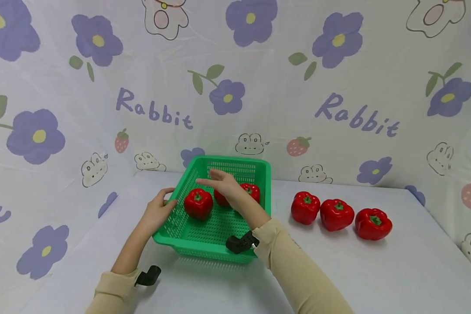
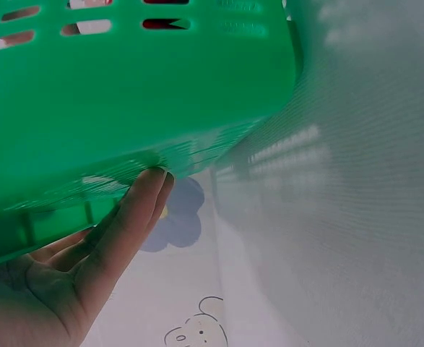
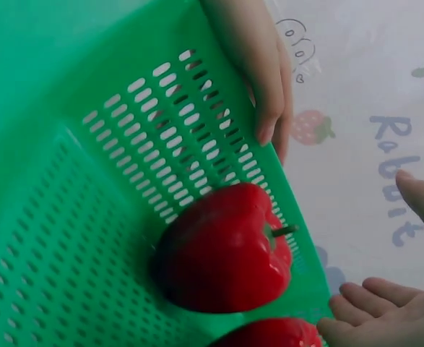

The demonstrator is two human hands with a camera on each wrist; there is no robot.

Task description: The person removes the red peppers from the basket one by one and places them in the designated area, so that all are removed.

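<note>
Head view: a person's left hand point(image 1: 158, 209) grips the left rim of a green basket point(image 1: 204, 244), thumb over the edge & fingers under the wall, apparently to steady it on the table point(image 1: 377, 270); the near-left corner looks tipped up a bit. Left wrist cam confirms: fingers point(image 2: 136, 210) lie pressed along the basket's outer wall point(image 2: 125, 94). Right hand point(image 1: 225, 185) hovers over the basket w/ fingers spread & relaxed, holding nothing, just above the peppers inside. Three red peppers sit in the basket: one at front left point(image 1: 198, 203), two more point(image 1: 252, 192) partly hidden behind the right hand. Right wrist cam shows the front one point(image 3: 222, 249) resting against the slotted wall, stem up & to the side, w/ the loose fingers point(image 3: 363, 300) beside it. Three more peppers point(image 1: 337, 213) wait in a row on the table, right of the basket & well apart from it, within easy reach of the right hand.
</note>
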